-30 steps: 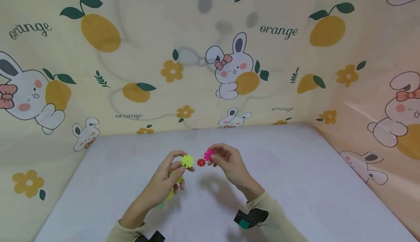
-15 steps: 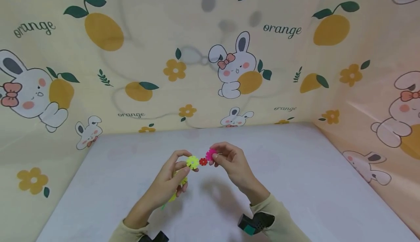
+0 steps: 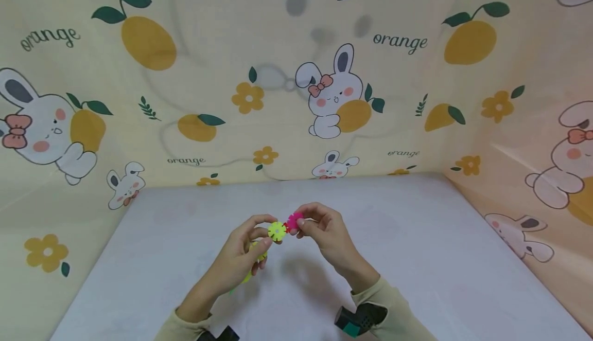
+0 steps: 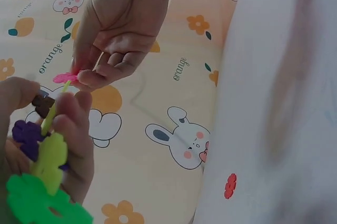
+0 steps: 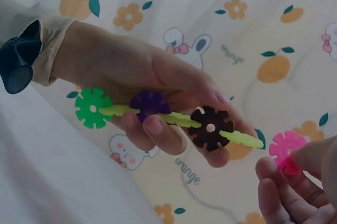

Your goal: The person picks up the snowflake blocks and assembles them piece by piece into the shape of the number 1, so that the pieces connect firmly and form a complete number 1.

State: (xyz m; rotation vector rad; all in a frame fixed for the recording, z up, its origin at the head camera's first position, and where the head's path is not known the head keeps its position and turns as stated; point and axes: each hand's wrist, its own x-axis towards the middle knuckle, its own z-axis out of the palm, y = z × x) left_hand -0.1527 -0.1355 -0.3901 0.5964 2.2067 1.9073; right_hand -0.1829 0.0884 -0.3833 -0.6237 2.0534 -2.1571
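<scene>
My left hand (image 3: 238,258) holds a chain of notched plastic flower discs. In the right wrist view, the chain runs from a green disc (image 5: 83,111) through a purple disc (image 5: 150,101) and a dark brown disc (image 5: 201,124), joined by edge-on yellow pieces. A yellow disc (image 3: 277,231) forms its free end, beyond the fingertips. My right hand (image 3: 331,238) pinches a pink disc (image 3: 294,221) between thumb and fingers. Pink and yellow face each other closely; the right wrist view shows a narrow gap between them.
A loose red disc (image 4: 230,186) lies on the white tabletop (image 3: 417,258), mostly hidden behind the held discs in the head view. A printed cloth (image 3: 222,48) with rabbits and oranges hangs behind the table and along its sides.
The yellow end disc in my left hand has moved right toward the pink disc, closing most of the gap. Together they now cover most of the red disc in the head view.
</scene>
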